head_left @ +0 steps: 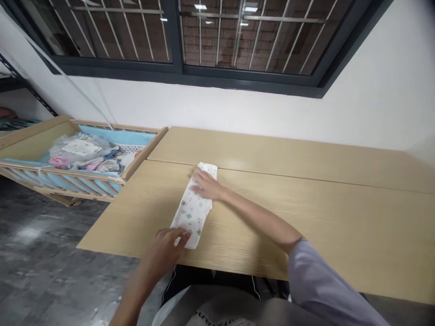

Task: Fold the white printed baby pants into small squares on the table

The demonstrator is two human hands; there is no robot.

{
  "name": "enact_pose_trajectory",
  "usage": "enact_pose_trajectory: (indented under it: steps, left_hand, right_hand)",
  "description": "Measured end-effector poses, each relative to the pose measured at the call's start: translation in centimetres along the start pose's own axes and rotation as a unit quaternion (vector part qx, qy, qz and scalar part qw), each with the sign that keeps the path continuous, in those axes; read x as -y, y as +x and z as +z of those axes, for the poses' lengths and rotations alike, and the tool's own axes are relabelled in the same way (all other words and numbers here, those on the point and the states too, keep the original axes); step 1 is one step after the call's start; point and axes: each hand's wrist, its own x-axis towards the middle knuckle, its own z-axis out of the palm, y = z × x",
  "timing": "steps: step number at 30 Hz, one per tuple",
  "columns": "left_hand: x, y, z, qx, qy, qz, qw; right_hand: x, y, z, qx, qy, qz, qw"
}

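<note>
A long folded white cloth (193, 213) with small green and pink prints lies on the wooden table (272, 213), slanting from near the front edge toward the seam. Whether it is a garment I cannot tell. My right hand (206, 184) rests flat on its far part, fingers spread. At the cloth's near left corner is my left hand (168, 246), its fingers curled and the thumb and index finger closed together on the edge. The left palm and the other fingertips are hidden from view.
Left of the table stands a wooden crib (127, 174) with blue lining, holding a pile of clothes and a clear plastic bag (73, 147). A white wall (217, 106) with a dark-framed barred window (176, 68) rises behind. Grey floor (50, 231) shows at lower left.
</note>
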Motion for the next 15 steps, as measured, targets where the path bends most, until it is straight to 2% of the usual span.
enact_pose_trajectory:
  steps: [3,6,10,15]
  left_hand:
    - [1.6,0.6,-0.1,-0.024,-0.028,0.027,0.999]
    - [2.8,0.6,0.5,-0.025,-0.038,0.052,0.998]
    - [4.1,-0.2,1.9,-0.009,-0.028,0.061,0.998]
    - [4.4,-1.8,3.3,0.026,-0.034,0.089,0.995]
  right_hand:
    - [5.7,-4.3,0.0,0.009,0.002,-0.058,0.998]
    - [9.6,-8.2,0.6,0.052,-0.018,-0.116,0.992]
    - [11.4,-12.0,1.9,0.058,-0.051,-0.135,0.988]
    - [12.3,-15.9,3.3,0.014,-0.062,-0.090,0.994]
